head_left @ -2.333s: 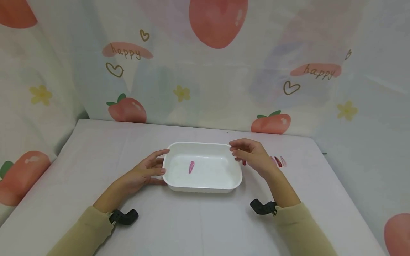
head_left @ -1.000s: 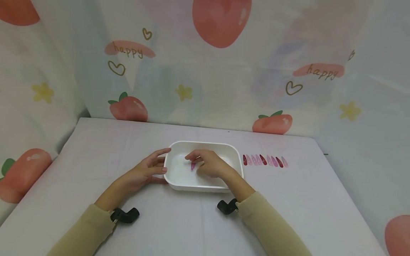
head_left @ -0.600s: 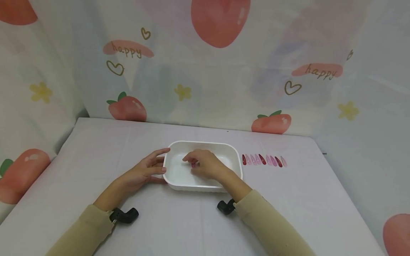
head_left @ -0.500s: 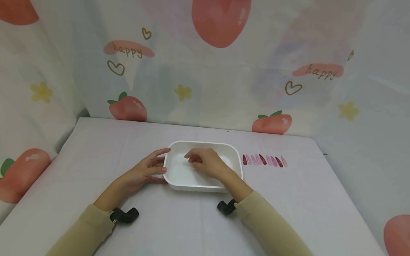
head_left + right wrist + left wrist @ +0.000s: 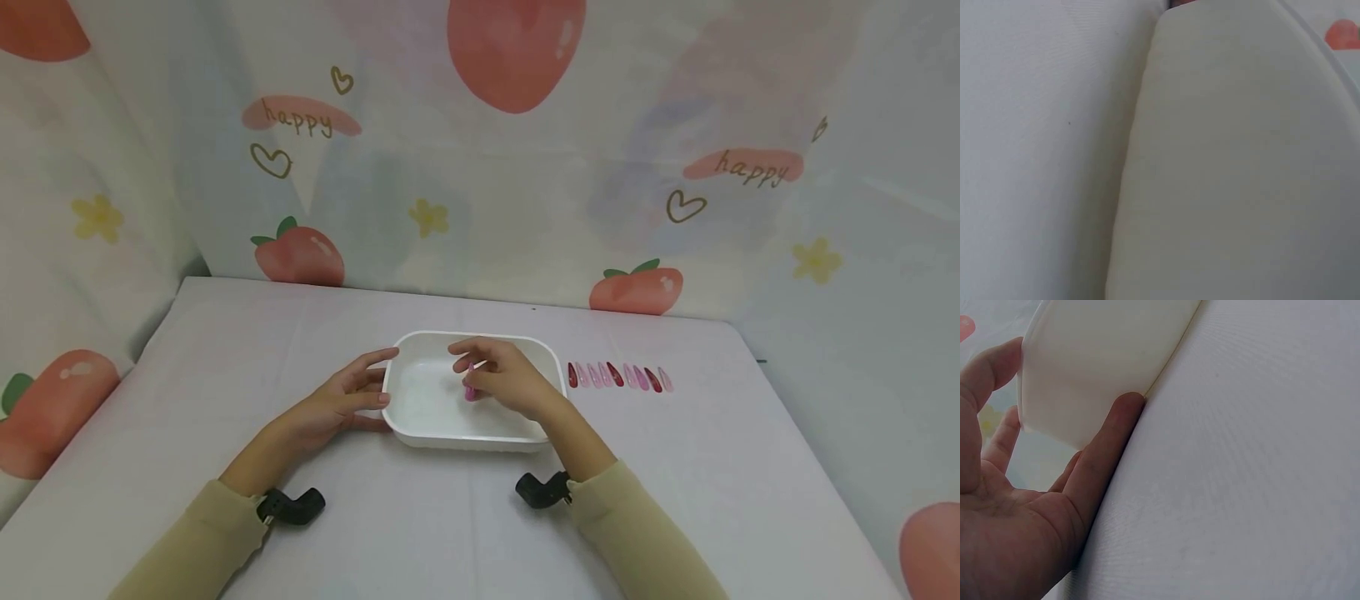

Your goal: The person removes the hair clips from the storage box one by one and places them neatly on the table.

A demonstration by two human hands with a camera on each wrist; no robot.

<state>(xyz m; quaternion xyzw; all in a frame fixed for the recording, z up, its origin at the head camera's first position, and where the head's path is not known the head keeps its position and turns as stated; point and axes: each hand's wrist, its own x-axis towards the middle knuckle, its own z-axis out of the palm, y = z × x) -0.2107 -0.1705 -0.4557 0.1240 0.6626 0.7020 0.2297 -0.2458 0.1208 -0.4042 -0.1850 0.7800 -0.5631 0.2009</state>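
A white rectangular tray [image 5: 420,423] stands mid-table in the head view. My left hand [image 5: 327,404] lies against its left end with fingers spread. In the left wrist view, the fingers [image 5: 1094,459] of that hand touch the tray wall [image 5: 1085,381] and rim. Over the inside of the tray, my right hand [image 5: 504,373] pinches a pink snap hair clip [image 5: 470,392] between thumb and fingers, the clip tilted nearly upright. The right wrist view is filled mostly by the tray's outer wall [image 5: 1229,150], and the held clip does not show there.
Right of the tray, several red and pink hair clips [image 5: 615,375] lie side by side in a row on the white tablecloth [image 5: 450,525]. A patterned curtain [image 5: 517,183] rises behind the table's back edge and along its sides.
My right hand came from the right of the tray into it, took hold of the pink hair clip lying there and has lifted it slightly rightward. The left hand stayed at the tray's end.
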